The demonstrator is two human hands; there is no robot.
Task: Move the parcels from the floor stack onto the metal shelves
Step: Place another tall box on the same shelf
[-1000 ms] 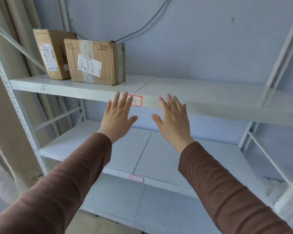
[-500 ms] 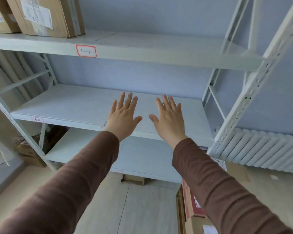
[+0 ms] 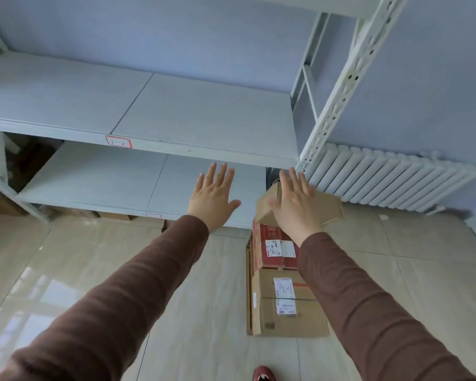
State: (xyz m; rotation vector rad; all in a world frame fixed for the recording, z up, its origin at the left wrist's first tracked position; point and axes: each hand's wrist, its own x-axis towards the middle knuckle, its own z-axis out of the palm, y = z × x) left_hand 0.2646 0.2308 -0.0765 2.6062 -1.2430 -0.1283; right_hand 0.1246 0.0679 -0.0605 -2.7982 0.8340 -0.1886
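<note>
A stack of parcels stands on the tiled floor at the right end of the shelves: a brown carton with a handwritten label [image 3: 286, 306] nearest me, a red box [image 3: 272, 247] behind it, and a small tilted brown box [image 3: 330, 209] at the far end. My left hand [image 3: 213, 195] is spread flat, empty, in front of the lower shelf [image 3: 94, 174]. Fingers apart, my right hand [image 3: 296, 203] hovers over the small brown box and covers part of it. The white shelf labelled 1-2 [image 3: 198, 111] lies above.
A white perforated shelf upright [image 3: 338, 92] rises on the right, with a white radiator [image 3: 390, 177] against the blue wall beyond it. Cardboard [image 3: 113, 215] lies under the lowest shelf. A red shoe tip [image 3: 264, 373] shows at the bottom edge on the glossy tiled floor.
My view has swung down from the upper shelf with its two boxes to the floor stack. Both hands have dropped with it, still spread and empty.
</note>
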